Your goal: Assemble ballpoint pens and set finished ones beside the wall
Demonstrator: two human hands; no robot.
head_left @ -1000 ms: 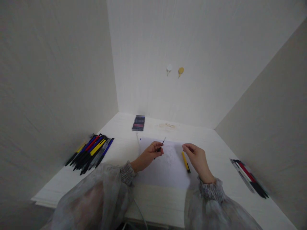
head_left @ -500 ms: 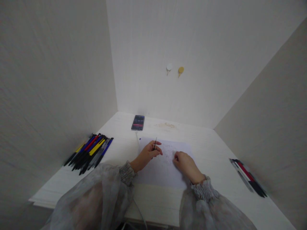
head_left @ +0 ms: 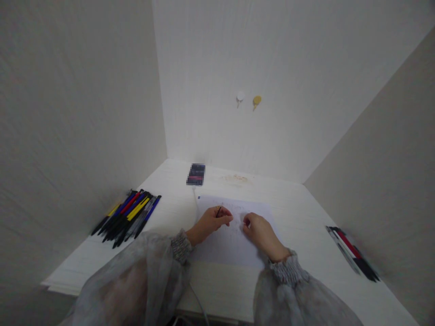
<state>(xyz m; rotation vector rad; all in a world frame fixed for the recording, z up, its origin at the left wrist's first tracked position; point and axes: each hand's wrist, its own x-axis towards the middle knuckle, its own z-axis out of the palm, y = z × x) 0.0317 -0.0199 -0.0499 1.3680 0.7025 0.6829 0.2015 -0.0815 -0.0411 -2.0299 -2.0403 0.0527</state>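
Over a sheet of white paper (head_left: 227,251) on the table, my left hand (head_left: 211,220) is closed with a thin black rod (head_left: 219,210), perhaps a pen refill, between its fingers. Facing it, a short gap away, my right hand (head_left: 261,230) has its thumb and fingertips pinched together above the paper. Whatever sits in that pinch is too small or hidden to make out. Faint small specks or marks show on the paper between the two hands.
A pile of pens (head_left: 127,217) with black, blue, red and yellow parts lies at left. Several more pens (head_left: 353,253) lie by the right wall. A blurred-out phone (head_left: 196,174) with a cable is at the back. Two hooks, white (head_left: 240,96) and yellow (head_left: 257,99), hang on the wall.
My left hand's fingers have drawn together and shifted slightly right, and less of the black rod shows. My right hand has moved a little left, narrowing the gap.
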